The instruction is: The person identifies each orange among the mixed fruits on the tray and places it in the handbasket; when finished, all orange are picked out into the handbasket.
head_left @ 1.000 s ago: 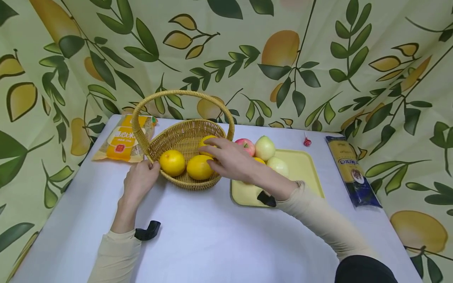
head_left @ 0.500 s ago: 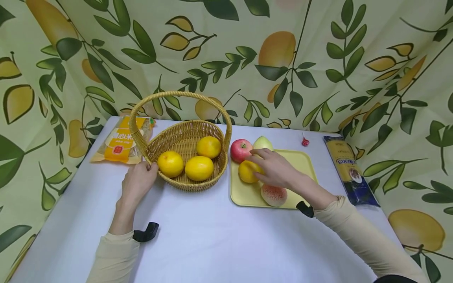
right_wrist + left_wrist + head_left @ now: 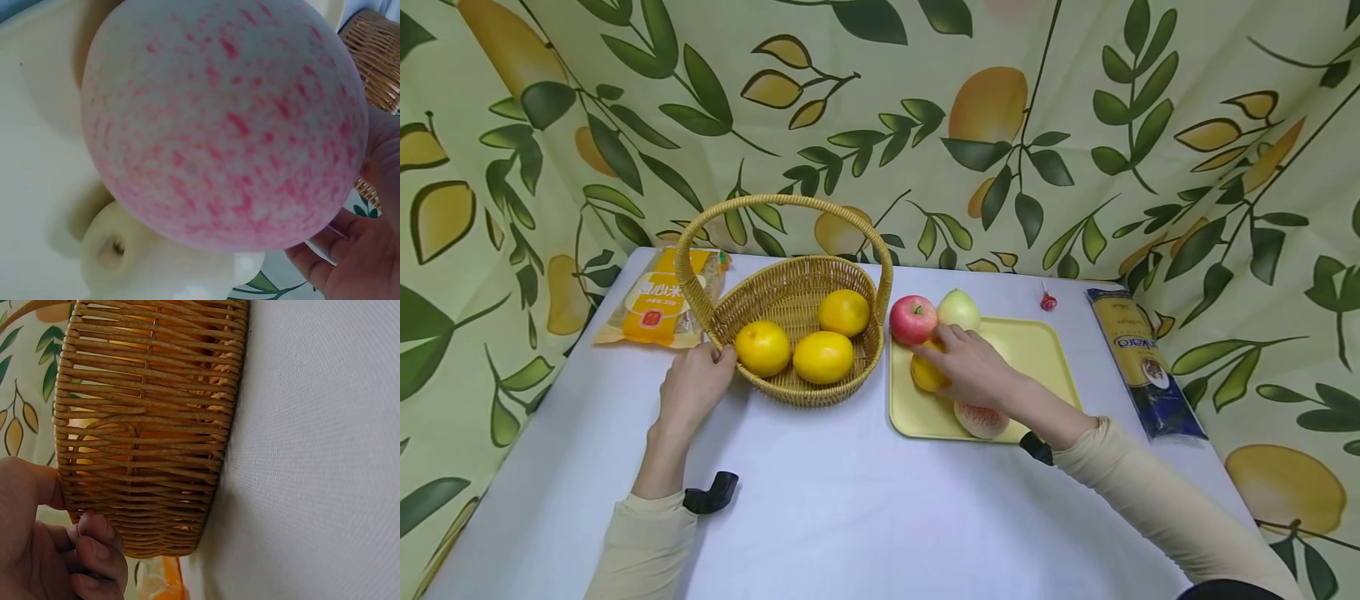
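Note:
My left hand (image 3: 694, 387) pinches the left rim of a wicker basket (image 3: 805, 398) with a tall arched handle. Several yellow citrus fruits (image 3: 823, 357) lie inside it. In the left wrist view the thumb and curled fingers meet at the basket's woven wall (image 3: 144, 419). Over the yellow tray (image 3: 1045, 350), my right hand (image 3: 976, 368) grips another yellow citrus fruit (image 3: 925, 375), its fingers bent over the top. A speckled pink peach (image 3: 981, 421) sits just below the palm and fills much of the right wrist view, hiding the gripped fruit there.
Behind the right hand are a red apple (image 3: 913, 319) and a pale green pear (image 3: 958, 308). A bag of grain (image 3: 658, 296) lies left of the basket. On the right are a lollipop (image 3: 1048, 300) and a long blue-and-gold packet (image 3: 1142, 362).
My right hand has moved from over the basket to the tray on the right and closed its fingers on the yellow citrus fruit. My left hand has stayed on the basket rim.

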Demonstrator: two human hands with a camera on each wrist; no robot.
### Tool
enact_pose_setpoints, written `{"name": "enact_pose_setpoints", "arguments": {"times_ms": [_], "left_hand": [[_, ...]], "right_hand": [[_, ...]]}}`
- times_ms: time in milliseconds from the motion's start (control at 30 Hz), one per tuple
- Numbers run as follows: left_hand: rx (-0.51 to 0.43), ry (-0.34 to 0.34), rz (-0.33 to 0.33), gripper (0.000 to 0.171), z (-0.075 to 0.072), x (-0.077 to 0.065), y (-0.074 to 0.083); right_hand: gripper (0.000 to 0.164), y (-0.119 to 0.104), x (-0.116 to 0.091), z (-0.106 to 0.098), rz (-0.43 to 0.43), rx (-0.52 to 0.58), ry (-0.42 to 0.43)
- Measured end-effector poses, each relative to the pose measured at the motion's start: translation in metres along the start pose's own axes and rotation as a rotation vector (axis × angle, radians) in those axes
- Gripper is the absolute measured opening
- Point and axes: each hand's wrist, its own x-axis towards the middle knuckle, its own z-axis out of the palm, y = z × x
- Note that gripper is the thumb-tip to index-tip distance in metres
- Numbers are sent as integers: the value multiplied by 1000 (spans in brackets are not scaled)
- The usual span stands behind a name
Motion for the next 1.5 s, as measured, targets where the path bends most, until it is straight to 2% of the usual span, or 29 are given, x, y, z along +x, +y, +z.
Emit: {"name": "enact_pose_setpoints", "arguments": {"times_ms": [333, 567, 767, 933, 1100, 1200, 1333, 1500], "left_hand": [[-2, -3, -5, 40, -1, 0, 1], [0, -1, 1, 39, -1, -1, 1], [-1, 0, 11, 40, -1, -1, 0], [-4, 2, 13, 40, -1, -1, 1], [-2, 12, 15, 39, -2, -1, 1], [-1, 10, 8, 39, -3, -1, 2], [3, 2, 6, 39, -2, 0, 1], [4, -1, 11, 40, -1, 0, 1]], "right_hand": [[67, 0, 2, -1, -9, -10, -52], [65, 2, 1, 0, 8, 29, -22], [62, -1, 1, -12, 31, 159, 125], [62, -12, 7, -35, -39, 262, 271], [63, -32, 21, -59, -141, 317, 423], [64, -44, 37, -70, -171, 314, 472], [65, -59, 62, -80, -158, 319, 471], [64, -73, 92, -82, -114, 319, 415]]}}
